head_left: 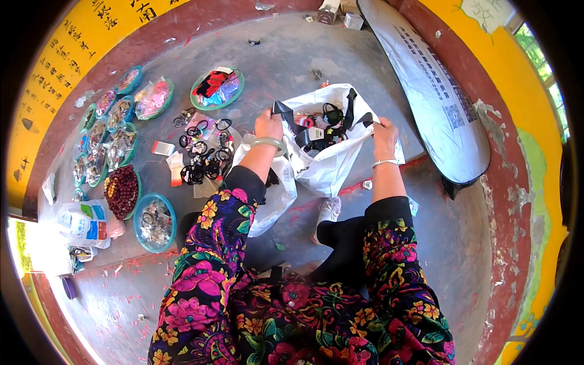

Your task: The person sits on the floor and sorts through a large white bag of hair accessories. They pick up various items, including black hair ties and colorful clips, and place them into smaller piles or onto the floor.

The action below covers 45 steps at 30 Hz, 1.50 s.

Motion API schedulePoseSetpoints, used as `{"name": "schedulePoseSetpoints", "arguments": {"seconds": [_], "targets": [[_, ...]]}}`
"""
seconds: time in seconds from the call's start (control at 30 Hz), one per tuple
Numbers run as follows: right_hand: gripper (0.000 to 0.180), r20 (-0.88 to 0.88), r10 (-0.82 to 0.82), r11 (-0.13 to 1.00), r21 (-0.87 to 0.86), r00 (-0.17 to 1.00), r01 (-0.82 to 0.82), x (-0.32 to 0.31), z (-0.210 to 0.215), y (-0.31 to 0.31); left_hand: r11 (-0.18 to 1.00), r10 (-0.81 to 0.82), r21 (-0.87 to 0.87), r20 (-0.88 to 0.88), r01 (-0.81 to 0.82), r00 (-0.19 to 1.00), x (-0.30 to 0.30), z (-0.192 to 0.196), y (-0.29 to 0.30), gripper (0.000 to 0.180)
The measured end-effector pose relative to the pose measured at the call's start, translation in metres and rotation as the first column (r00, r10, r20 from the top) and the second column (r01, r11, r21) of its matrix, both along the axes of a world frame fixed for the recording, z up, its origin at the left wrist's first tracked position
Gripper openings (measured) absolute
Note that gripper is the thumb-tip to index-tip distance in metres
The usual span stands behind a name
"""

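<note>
Both of my hands hold a white bag [331, 173] by its rim, and its mouth is spread wide between them. My left hand [269, 126] grips the left edge near a black patch. On the opposite edge, my right hand [384, 136] is closed round the rim. Inside the bag lie dark hair ties [332, 114] mixed with small red and white pieces, some in packets. Left of the bag, a pile of black hair ties [204, 164] is spread on the floor. Another white bag or a fold [267, 204] hangs below my left wrist.
Several green and blue baskets [157, 246] of small packaged goods stand at the left, one heaped with dark red beads [121, 190]. A green basket [242, 85] with red and blue packets sits farther back. A long silver sheet [426, 85] leans along the right wall.
</note>
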State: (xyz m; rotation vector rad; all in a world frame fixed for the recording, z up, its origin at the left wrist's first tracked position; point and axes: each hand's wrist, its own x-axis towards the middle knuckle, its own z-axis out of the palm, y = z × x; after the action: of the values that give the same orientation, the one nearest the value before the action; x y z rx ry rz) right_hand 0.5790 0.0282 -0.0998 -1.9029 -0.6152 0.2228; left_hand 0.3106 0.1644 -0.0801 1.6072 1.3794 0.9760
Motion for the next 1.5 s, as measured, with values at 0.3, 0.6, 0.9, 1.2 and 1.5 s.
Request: {"name": "schedulePoseSetpoints", "arguments": {"seconds": [0.3, 0.6, 0.9, 1.2, 1.5], "targets": [[0.015, 0.518, 0.282, 0.959, -0.177, 0.808, -0.221, -0.047, 0.067, -0.047, 0.958, -0.11, -0.231, 0.241, 0.167, 0.964, -0.08, -0.021, -0.081, 0.021], [0.02, 0.256, 0.393, 0.809, -0.553, 0.883, -0.199, -0.047, 0.055, -0.08, 0.848, 0.158, -0.459, 0.696, 0.265, 0.7, -0.12, -0.049, -0.11, 0.017], [0.029, 0.057, 0.42, 0.787, -0.519, 0.906, -0.333, -0.07, 0.053, -0.096, 0.86, 0.161, -0.494, 0.501, 0.129, 0.85, -0.143, -0.057, -0.104, 0.029], [0.023, 0.492, 0.697, 0.677, -0.691, 0.522, -0.253, -0.134, 0.058, -0.051, 0.816, -0.013, -0.445, 0.624, 0.369, 0.781, -0.142, -0.024, -0.094, 0.061], [0.027, 0.058, 0.727, 0.113, -0.993, 0.684, -0.036, -0.12, 0.044, -0.049, 0.916, -0.191, -0.059, 0.807, 0.397, 0.559, -0.153, -0.01, -0.09, 0.04]]}}
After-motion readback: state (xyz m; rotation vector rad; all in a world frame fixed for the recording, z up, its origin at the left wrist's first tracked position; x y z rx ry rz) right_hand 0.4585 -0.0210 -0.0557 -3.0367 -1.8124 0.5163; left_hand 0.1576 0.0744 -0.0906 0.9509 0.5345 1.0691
